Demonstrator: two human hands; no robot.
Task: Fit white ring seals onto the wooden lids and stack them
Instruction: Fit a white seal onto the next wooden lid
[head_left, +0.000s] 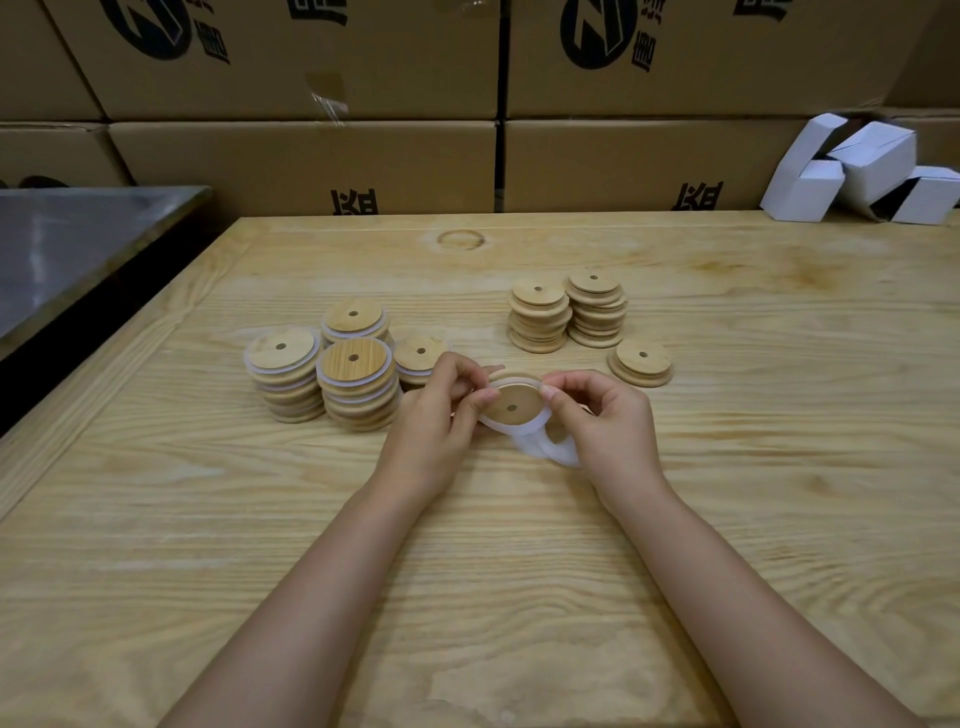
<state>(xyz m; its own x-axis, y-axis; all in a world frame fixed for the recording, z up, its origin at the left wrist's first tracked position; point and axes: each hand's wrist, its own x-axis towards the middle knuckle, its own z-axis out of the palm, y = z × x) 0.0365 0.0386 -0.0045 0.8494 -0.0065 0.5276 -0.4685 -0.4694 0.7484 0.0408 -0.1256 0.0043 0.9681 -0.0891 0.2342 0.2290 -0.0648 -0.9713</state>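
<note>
Head view: the left hand (441, 410) and right hand (597, 415) each pinch the rim of one wooden lid (511, 405), held between them just above the table (208, 493). A white ring seal (519, 427) hugs its near edge, and spare white rings (550, 449) dangle under the right hand. The sealed stacks (358, 384) lie left, nearer the left hand
</note>
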